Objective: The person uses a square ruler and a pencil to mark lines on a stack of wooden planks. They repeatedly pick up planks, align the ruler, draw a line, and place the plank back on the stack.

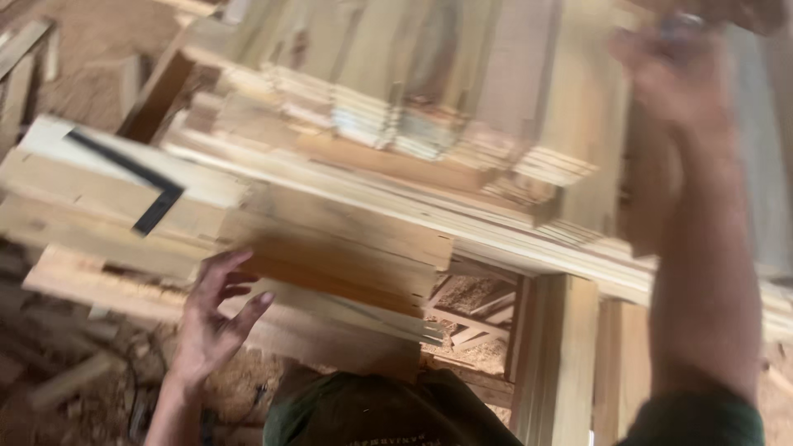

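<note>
- Two bare hands in view, both the person's own; frame blurred throughout.
- Left hand (213,318) low in the picture, fingers spread wide, fingertips touching the underside and near edge of a fanned bundle of thin pale wooden slats (339,281). Nothing clasped; the hand props or steadies the bundle from below.
- Fanned bundle lies just right of and above the left hand, tilted, its cut ends stepped toward the lower right.
- Right hand (673,70) raised at the upper right, forearm running down the right edge. Heavy blur; cannot tell whether it is open or closed, or whether it grips anything. It sits against the right end of a tall stack of pale sawn wooden boards (413,91).
- Tall stack lies between the hands and above the fanned bundle; well apart from the left hand.
- One black L-shaped metal square (140,186) lies flat on a pale wooden plank (99,206) at the left, above the left hand, not touching it.
- One upright pale wooden frame post (557,355) stands below the stack, between the two forearms.
- Slats and boards too many and too blurred to count.
- Sawdust-covered floor (91,33) with loose offcuts at the left.
</note>
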`<action>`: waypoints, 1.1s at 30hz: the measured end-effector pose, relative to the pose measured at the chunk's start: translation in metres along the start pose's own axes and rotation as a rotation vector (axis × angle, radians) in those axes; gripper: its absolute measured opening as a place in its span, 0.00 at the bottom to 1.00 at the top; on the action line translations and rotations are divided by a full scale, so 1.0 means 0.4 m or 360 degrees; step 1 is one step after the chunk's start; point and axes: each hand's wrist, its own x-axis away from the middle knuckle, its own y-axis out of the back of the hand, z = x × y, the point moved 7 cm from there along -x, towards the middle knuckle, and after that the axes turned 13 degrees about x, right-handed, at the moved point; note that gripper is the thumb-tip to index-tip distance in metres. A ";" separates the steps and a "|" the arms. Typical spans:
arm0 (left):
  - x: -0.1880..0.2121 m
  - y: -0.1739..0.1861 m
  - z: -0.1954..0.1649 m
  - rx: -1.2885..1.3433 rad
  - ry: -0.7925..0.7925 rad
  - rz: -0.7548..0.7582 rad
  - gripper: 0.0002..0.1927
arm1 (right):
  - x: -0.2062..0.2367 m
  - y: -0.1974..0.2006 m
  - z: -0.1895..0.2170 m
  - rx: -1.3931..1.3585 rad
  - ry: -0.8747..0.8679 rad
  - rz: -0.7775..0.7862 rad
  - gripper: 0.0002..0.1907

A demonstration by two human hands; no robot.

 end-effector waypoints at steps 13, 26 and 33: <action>-0.021 0.428 0.328 -0.0510 0.0278 -0.0282 0.29 | 0.519 -0.435 0.616 -0.0083 0.0384 0.0557 0.20; -0.336 0.914 0.518 -0.1199 0.0586 -0.0121 0.27 | 0.735 -0.846 1.193 0.0190 0.0217 0.1072 0.19; -0.403 1.002 0.587 -0.1259 0.0498 0.0110 0.22 | 0.673 -0.927 1.433 -0.0069 0.0137 0.1086 0.22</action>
